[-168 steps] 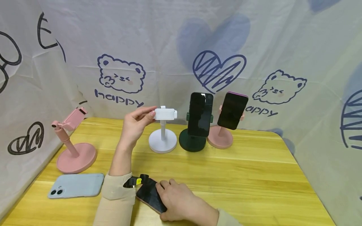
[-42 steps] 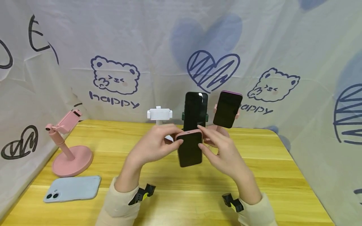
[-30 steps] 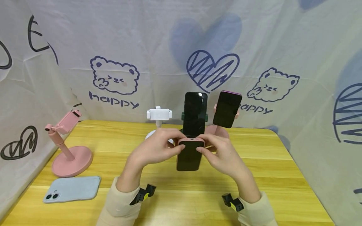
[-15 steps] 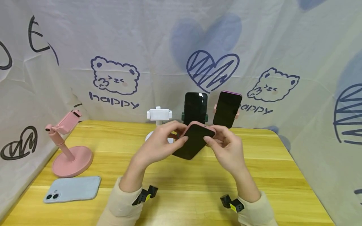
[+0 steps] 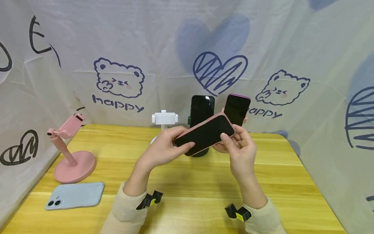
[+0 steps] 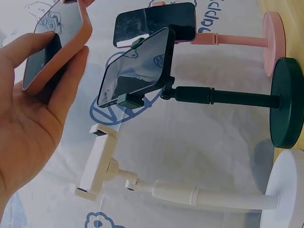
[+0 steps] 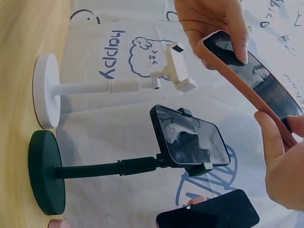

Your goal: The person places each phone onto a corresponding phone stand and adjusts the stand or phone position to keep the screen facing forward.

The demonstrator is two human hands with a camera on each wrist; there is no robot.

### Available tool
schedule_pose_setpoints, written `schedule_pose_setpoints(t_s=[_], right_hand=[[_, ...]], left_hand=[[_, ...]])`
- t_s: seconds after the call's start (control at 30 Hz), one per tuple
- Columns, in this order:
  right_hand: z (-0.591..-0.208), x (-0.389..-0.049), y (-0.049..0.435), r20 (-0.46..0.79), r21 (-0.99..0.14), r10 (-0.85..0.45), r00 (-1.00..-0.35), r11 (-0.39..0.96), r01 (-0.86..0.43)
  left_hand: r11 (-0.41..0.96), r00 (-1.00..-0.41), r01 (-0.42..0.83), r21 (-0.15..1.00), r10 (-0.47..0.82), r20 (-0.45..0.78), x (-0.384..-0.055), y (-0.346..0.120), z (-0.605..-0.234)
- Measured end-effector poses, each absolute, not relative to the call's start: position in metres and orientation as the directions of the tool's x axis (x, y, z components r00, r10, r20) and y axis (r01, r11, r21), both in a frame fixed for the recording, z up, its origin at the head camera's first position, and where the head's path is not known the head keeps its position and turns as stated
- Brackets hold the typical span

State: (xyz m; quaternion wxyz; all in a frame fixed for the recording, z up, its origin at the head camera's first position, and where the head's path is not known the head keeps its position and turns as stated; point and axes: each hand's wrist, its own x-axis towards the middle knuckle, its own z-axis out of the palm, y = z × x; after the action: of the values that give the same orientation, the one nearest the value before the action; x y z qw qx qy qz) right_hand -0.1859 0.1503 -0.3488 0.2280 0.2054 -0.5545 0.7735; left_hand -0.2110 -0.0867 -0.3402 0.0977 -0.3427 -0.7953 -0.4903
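Observation:
Both hands hold a smartphone (image 5: 204,135) in a pink case, its dark screen facing the head camera and its long side slanting up to the right. My left hand (image 5: 163,148) grips the lower left end, thumb on the screen. At the other end my right hand (image 5: 241,149) pinches the phone, with its thumb near the lower edge. Behind the left hand stands a white phone stand (image 5: 165,118), its clamp holding no phone. The held phone overlaps a dark green stand (image 7: 95,171) bearing a black phone (image 5: 201,109) and a pink stand bearing another phone (image 5: 237,107).
A second pink phone stand (image 5: 74,167) with a bare clamp is at the table's left. In front of it a light blue phone (image 5: 74,195) lies face down on the wooden table (image 5: 187,201). A printed cloth (image 5: 163,39) hangs behind.
Earlier the left hand was at the white stand's clamp and the right hand on the phone on the table. Both then raised the phone upright; now it has turned to a sideways slant.

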Motion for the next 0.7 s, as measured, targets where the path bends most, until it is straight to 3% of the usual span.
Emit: schedule_pose_setpoints(t_s=[0.17,0.33,0.53,0.7], right_hand=[[-0.347,-0.185,0.151,0.528,-0.803,0.109,-0.842,-0.259,-0.537],[-0.343,-0.183,0.156,0.520,-0.838,0.057,-0.852,-0.158,-0.522],[-0.337,-0.179,0.170,0.571,-0.805,-0.133,-0.810,0.102,-0.584],[-0.334,-0.178,0.178,0.448,-0.728,-0.343,-0.826,0.396,-0.559]], left_hand=[[0.252,-0.719,0.668,0.700,0.460,0.521,-0.211,-0.089,-0.340],[0.223,-0.640,0.745,0.629,0.505,0.579,-0.212,-0.094,-0.339],[0.287,-0.587,0.796,0.532,0.579,0.566,-0.210,-0.096,-0.336],[0.355,-0.596,0.789,0.502,0.639,0.485,-0.206,-0.095,-0.335]])
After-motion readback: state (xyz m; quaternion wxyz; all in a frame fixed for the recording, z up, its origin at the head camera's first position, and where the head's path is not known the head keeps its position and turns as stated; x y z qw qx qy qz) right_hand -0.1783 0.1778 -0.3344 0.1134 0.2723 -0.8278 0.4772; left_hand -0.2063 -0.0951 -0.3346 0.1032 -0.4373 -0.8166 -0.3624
